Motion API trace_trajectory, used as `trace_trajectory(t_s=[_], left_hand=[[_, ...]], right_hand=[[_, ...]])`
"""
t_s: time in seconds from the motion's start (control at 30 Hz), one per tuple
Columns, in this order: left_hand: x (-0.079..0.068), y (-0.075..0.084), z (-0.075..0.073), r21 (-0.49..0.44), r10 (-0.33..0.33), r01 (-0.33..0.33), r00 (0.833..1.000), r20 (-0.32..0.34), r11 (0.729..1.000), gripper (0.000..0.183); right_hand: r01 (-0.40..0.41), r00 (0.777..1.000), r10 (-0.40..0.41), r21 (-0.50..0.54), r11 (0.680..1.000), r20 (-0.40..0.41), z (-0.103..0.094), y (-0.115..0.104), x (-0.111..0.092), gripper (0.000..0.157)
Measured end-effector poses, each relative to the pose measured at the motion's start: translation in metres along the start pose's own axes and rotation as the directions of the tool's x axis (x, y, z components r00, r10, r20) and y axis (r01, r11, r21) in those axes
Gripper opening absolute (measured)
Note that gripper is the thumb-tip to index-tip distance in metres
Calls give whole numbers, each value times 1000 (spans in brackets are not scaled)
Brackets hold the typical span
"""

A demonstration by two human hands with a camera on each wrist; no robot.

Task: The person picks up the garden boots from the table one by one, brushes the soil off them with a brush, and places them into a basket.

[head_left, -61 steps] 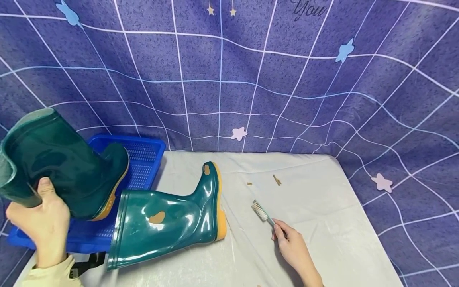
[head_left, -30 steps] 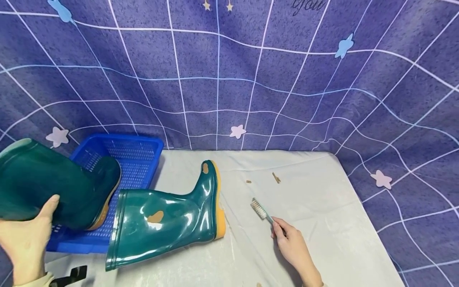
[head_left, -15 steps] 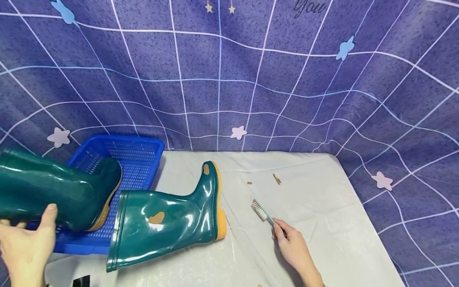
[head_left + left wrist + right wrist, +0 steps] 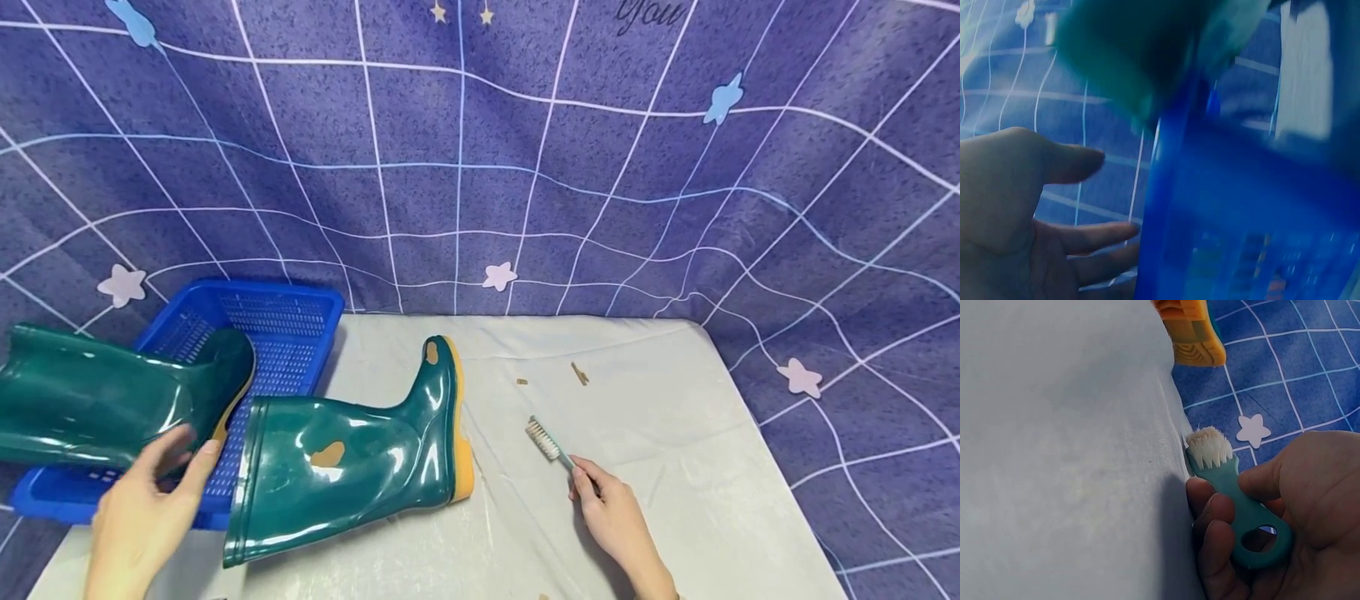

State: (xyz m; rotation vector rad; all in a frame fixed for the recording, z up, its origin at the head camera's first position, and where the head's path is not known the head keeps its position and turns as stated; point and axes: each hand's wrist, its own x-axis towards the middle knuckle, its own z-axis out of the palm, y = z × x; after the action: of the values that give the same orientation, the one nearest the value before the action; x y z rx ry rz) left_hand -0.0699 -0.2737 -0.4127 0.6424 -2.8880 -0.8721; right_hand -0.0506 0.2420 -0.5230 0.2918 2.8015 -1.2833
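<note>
My left hand (image 4: 146, 508) is beside the heel of one green rubber boot (image 4: 97, 400), fingers apart and holding nothing. That boot lies across the blue plastic basket (image 4: 326, 333), toe inside and shaft over the left side. In the left wrist view the fingers (image 4: 1100, 240) are spread near the basket wall (image 4: 1172, 206); the picture is blurred. My right hand (image 4: 618, 521) grips the green handle of a scrub brush (image 4: 543, 440), its pale bristles showing. Between the hands a second rubber boot (image 4: 360, 467) lies on its side, with brown patches on shaft and toe and a yellow sole.
A white cloth (image 4: 637, 400) covers the table. Small brown scraps (image 4: 580, 373) lie on it beyond the brush. Behind and to the right hangs a purple-blue curtain (image 4: 420, 200) with a grid and stars.
My left hand has lowered the held boot onto the basket, let go of the shaft and moved right to the heel. The right hand and brush have stayed in place.
</note>
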Motion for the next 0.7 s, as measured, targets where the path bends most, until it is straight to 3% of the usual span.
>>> trace_trajectory(t_s=[0.1, 0.2, 0.27, 0.33, 0.47, 0.7], left_hand=[[-3, 8, 8, 37, 109, -113, 989, 97, 993, 71], [0, 15, 12, 94, 133, -159, 963, 235, 983, 78], [1, 18, 15, 119, 121, -161, 950, 287, 980, 83], [-1, 20, 18, 108, 121, -156, 955, 271, 982, 82], [-8, 30, 24, 51, 166, -176, 973, 162, 983, 66], [-14, 48, 24, 27, 258, -261, 963, 81, 965, 47]], right_hand=[[-4, 1000, 4, 13, 1000, 4, 0, -1, 0, 31], [-7, 1000, 7, 13, 1000, 6, -1, -1, 0, 32], [-6, 1000, 6, 4, 1000, 6, 0, -1, 0, 32], [-3, 1000, 3, -7, 1000, 5, 0, -1, 0, 32], [4, 1000, -4, -26, 1000, -1, 0, -1, 0, 32], [6, 1000, -6, -46, 999, -8, 0, -1, 0, 31]])
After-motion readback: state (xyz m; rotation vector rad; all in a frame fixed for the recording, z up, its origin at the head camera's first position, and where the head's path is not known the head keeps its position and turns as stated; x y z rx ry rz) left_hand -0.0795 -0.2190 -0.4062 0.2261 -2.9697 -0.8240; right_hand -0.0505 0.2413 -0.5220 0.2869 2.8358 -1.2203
